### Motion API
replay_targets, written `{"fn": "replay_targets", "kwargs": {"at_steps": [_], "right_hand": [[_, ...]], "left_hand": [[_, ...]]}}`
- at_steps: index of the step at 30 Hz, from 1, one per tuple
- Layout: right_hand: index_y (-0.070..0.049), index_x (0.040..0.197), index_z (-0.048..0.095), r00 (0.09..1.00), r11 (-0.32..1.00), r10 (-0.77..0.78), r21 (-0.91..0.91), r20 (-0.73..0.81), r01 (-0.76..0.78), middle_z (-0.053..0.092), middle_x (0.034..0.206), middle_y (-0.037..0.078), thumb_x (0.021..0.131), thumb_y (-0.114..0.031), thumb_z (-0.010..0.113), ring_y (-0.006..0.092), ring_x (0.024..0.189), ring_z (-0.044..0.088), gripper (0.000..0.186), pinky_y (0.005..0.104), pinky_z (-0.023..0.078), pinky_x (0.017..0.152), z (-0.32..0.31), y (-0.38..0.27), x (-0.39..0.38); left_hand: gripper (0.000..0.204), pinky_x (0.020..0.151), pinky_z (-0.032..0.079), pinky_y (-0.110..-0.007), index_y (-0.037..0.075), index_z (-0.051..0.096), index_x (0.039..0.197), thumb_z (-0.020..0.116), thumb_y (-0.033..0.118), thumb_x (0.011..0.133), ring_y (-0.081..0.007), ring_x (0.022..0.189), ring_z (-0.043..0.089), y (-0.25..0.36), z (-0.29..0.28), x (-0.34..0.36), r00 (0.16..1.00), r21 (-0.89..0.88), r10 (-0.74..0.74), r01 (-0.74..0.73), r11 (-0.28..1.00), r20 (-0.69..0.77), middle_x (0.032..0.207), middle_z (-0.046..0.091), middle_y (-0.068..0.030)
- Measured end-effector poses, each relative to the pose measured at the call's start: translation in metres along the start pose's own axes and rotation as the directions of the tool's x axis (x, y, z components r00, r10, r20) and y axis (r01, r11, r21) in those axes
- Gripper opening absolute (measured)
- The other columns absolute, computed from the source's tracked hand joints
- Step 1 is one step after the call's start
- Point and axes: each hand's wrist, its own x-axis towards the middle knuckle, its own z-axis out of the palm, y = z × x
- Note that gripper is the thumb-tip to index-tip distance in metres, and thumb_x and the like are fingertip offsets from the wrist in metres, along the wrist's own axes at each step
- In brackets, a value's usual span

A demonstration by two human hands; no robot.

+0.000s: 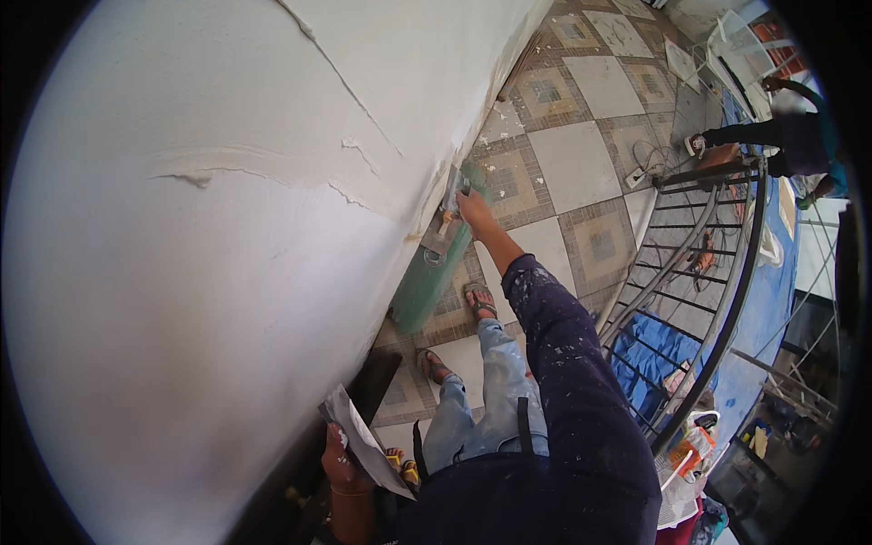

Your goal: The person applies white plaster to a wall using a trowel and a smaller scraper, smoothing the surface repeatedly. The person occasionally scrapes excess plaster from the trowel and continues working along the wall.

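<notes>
My right hand (470, 209) reaches forward and down to the foot of the white wall (236, 263), closed on a plastering trowel (438, 238). The trowel has a flat metal blade and an orange-brown handle. A long green sheet or panel (422, 295) lies along the base of the wall below it. At the lower left, my left hand (338, 456) grips a bent grey metal plate (365, 445); white paste marks its fingers. Raised ridges of wet-looking plaster (218, 173) cross the upper wall.
The patterned tile floor (568, 168) carries white crumbs. On the right, a black metal railing (727, 327) curves beside a blue tarp (649, 359) and a white basket (677, 495). Another person (804, 136) stands beyond it, near a cord with a socket block (636, 177).
</notes>
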Motion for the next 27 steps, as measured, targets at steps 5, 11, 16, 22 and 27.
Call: {"fn": "replay_targets", "kwargs": {"at_steps": [5, 11, 16, 22, 27], "right_hand": [[-0.006, 0.124, 0.050, 0.978, 0.985, 0.156, 0.097, -0.139, -0.143, 0.058, 0.106, 0.006, 0.094, -0.024, 0.049, 0.0186, 0.090, 0.057, 0.035, 0.0365, 0.050, 0.071, 0.034, 0.033, 0.071], [-0.008, 0.124, 0.051, 0.994, 0.993, 0.052, 0.107, -0.097, -0.042, 0.060, 0.103, 0.004, 0.093, -0.027, 0.051, 0.0158, 0.087, 0.055, 0.036, 0.0366, 0.044, 0.075, 0.048, -0.004, 0.037], [-0.007, 0.118, 0.056, 0.982, 0.976, -0.164, 0.132, -0.088, 0.175, 0.061, 0.099, 0.002, 0.093, -0.028, 0.051, 0.0151, 0.083, 0.057, 0.033, 0.0336, 0.043, 0.080, 0.056, -0.091, -0.025], [-0.005, 0.110, 0.060, 0.931, 0.925, -0.358, 0.107, -0.075, 0.365, 0.063, 0.095, 0.004, 0.094, -0.032, 0.050, 0.0149, 0.083, 0.059, 0.033, 0.0301, 0.044, 0.081, 0.075, -0.225, -0.112], [-0.005, 0.104, 0.062, 0.880, 0.878, -0.464, 0.076, -0.101, 0.472, 0.064, 0.093, 0.004, 0.095, -0.033, 0.050, 0.0140, 0.080, 0.059, 0.032, 0.0297, 0.044, 0.080, 0.096, -0.334, -0.191]], "left_hand": [[0.046, 0.045, 0.049, -0.033, 0.004, 0.060, 0.096, 0.045, 0.048, 0.097, -0.0246, 0.047, 0.057, -0.011, -0.011, -0.026, 0.995, 0.191, -0.096, 0.102, 0.976, -0.038, 0.061, 0.060, -0.0128], [0.042, 0.065, 0.055, -0.038, 0.007, 0.053, 0.121, 0.047, 0.041, 0.097, -0.0268, 0.076, 0.065, -0.008, -0.053, -0.021, 0.984, 0.060, -0.129, 0.123, 0.991, 0.120, 0.102, 0.064, -0.0095], [0.040, 0.086, 0.052, -0.042, 0.006, 0.048, 0.128, 0.048, 0.031, 0.097, -0.0265, 0.098, 0.062, -0.011, -0.089, -0.010, 0.941, 0.014, -0.180, 0.183, 0.983, 0.287, 0.114, 0.060, -0.0104], [0.043, 0.093, 0.048, -0.045, 0.007, 0.048, 0.130, 0.047, 0.036, 0.098, -0.0285, 0.106, 0.059, -0.007, -0.098, -0.024, 0.843, 0.037, -0.186, 0.194, 0.980, 0.504, 0.121, 0.058, -0.0123], [0.043, 0.096, 0.046, -0.046, 0.007, 0.048, 0.130, 0.047, 0.035, 0.098, -0.0286, 0.108, 0.059, 0.004, -0.096, -0.042, 0.686, 0.036, -0.251, 0.312, 0.949, 0.683, 0.120, 0.060, -0.0121]]}}
